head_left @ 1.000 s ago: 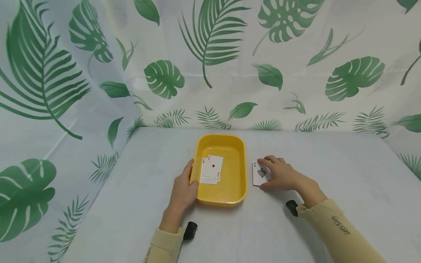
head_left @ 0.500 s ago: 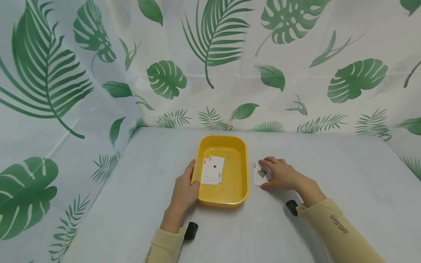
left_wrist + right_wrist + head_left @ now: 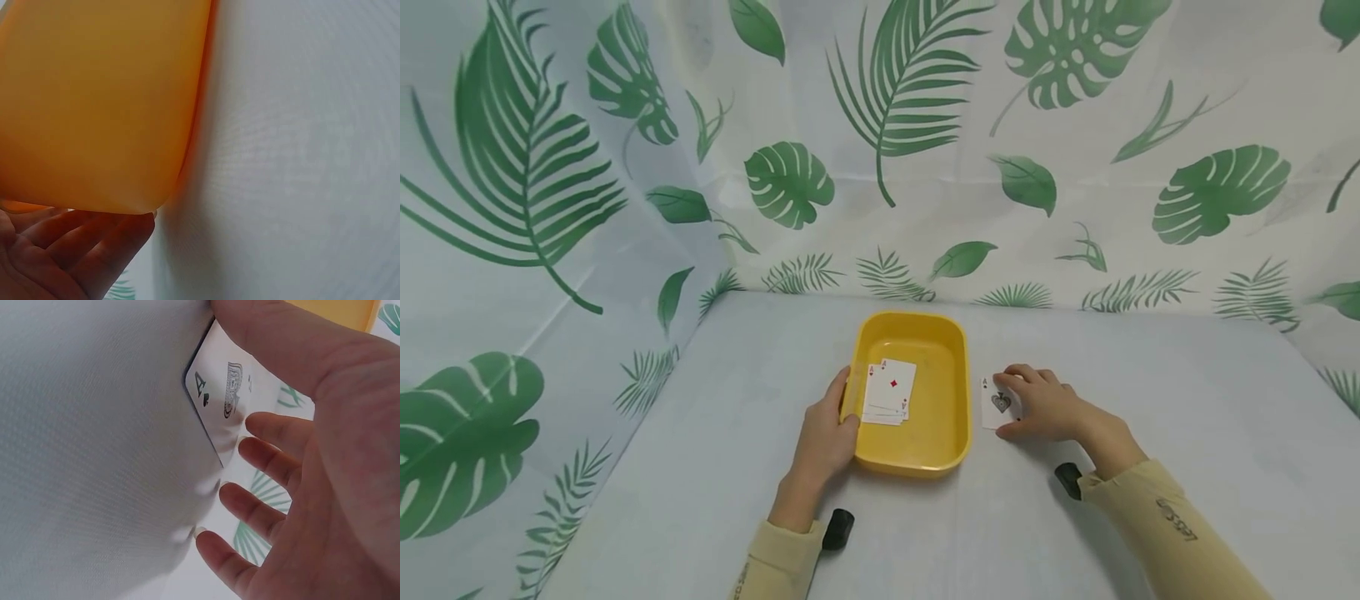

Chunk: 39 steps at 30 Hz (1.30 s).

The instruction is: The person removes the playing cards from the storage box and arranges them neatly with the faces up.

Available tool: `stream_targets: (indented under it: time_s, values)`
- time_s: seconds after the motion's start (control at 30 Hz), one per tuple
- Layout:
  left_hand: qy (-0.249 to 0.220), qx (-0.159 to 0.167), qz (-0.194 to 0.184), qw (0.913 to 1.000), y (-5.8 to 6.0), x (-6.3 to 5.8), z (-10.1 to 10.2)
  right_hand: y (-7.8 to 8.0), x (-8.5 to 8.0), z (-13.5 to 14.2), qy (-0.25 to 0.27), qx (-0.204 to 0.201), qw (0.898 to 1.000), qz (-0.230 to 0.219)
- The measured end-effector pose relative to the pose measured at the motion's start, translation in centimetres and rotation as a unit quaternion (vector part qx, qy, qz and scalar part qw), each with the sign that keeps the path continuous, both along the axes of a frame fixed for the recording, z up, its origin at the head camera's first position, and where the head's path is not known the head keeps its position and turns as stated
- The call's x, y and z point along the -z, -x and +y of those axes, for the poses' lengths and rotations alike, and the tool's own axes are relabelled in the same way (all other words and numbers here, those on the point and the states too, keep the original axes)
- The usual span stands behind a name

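In the head view, the yellow plastic tray sits on the table's middle. My left hand grips its left side, thumb over the rim; in the left wrist view the fingers lie against the tray's outer wall. Inside the tray, at its left, a small overlapping group of playing cards lies face up, an ace of diamonds on top. To the tray's right, my right hand holds an ace of spades between thumb and fingers at its edges. In the right wrist view the card lies flat or nearly so.
A pale cloth covers the table. Leaf-printed sheets rise behind it and at the left. A narrow strip of table lies between the tray and the ace of spades. Each wrist carries a small black device.
The head view has shifted slightly, so everything sits a little lower and further right in it. Both hands keep their hold on the tray and the card.
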<state>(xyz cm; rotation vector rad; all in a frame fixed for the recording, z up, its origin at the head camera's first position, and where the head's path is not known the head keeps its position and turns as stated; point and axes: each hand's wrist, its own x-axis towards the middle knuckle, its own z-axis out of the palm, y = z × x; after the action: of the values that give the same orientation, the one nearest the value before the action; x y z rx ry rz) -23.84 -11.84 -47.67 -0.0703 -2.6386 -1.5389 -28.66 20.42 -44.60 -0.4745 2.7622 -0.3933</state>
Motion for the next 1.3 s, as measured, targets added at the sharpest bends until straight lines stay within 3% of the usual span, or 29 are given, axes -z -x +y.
stream_targets:
  time_s: [0.17, 0.63, 0.9, 1.3]
  values:
    - [0.002, 0.002, 0.005, 1.0, 0.1, 0.2, -0.1, 0.1, -0.7, 0.0, 0.013, -0.004, 1.0, 0.027]
    - [0.004, -0.008, 0.019, 0.9998, 0.1, 0.1, -0.1, 0.6, -4.7, -1.5, 0.073, -0.016, 0.992, 0.098]
    - [0.002, -0.004, 0.014, 0.9999, 0.2, 0.1, -0.2, 1.5, -6.5, -3.2, 0.089, -0.023, 0.99, 0.106]
    - [0.004, -0.002, 0.023, 0.9997, 0.3, 0.1, -0.3, 2.7, -7.8, -6.2, 0.093, -0.031, 0.99, 0.101]
